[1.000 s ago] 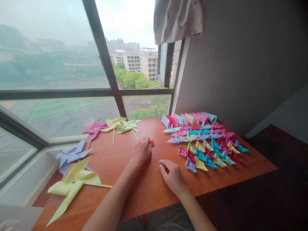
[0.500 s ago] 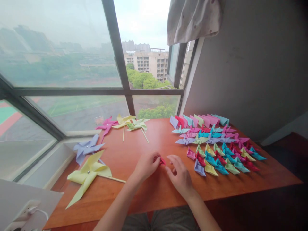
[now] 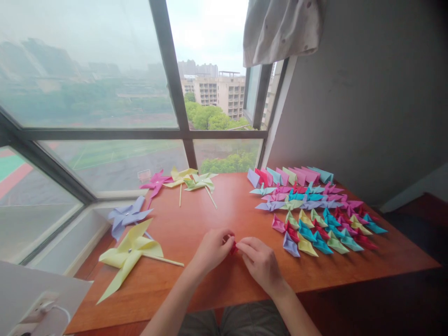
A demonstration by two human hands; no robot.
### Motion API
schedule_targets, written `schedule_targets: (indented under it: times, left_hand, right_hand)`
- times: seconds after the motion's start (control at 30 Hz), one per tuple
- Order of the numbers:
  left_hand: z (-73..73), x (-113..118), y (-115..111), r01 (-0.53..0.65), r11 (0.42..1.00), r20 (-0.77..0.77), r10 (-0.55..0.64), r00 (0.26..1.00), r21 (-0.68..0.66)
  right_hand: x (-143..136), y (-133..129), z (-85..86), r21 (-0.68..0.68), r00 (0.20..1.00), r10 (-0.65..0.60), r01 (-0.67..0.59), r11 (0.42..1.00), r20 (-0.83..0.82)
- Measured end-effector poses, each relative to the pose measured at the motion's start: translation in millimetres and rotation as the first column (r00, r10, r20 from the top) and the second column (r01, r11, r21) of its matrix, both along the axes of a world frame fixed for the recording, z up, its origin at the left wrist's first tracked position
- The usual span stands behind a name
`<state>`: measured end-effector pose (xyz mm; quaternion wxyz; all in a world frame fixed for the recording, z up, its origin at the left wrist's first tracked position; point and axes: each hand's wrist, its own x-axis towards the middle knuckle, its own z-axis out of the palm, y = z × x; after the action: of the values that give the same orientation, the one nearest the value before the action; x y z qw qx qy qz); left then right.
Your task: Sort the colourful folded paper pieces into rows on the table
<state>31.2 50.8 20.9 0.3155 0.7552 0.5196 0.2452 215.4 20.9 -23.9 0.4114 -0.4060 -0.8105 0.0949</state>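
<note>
A small piece of folded red paper (image 3: 234, 248) is pinched between my two hands above the table's middle, and most of it is hidden by fingers. My left hand (image 3: 214, 250) grips its left side with thumb and fingers closed. On the other side, my right hand (image 3: 262, 262) is closed too, thumb and fingertips pinching the paper's right edge. To the right of my hands, folded paper boats (image 3: 308, 246) in several colours stand in rows, with paper cranes (image 3: 292, 204) behind them.
Folded paper planes (image 3: 296, 175) line the table's far right. A large yellow pinwheel (image 3: 129, 254) and a purple pinwheel (image 3: 129, 214) lie at the left; pink (image 3: 156, 183), yellow and green pinwheels lie at the back. Windows rise beyond the wooden table (image 3: 196, 294).
My right hand has moved left and closed its fingers on the red paper, which it was apart from before. Both hands have come slightly closer to me.
</note>
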Motion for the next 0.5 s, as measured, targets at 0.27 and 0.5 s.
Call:
schedule_targets:
  times: [0.27, 0.5]
  left_hand:
    - [-2.2, -10.1, -5.3, -0.021, 1.0, 0.153, 0.019, 0.988, 0.01]
    - [-24.9, -22.6, -4.9, -0.136, 0.989, 0.208, 0.122, 0.971, 0.055]
  right_hand:
    - [0.3, 1.5, 0.4, -0.076, 0.991, -0.059, 0.049, 0.996, -0.124]
    - [2.1, 1.7, -0.6, -0.143, 0.981, -0.116, 0.094, 0.985, -0.155]
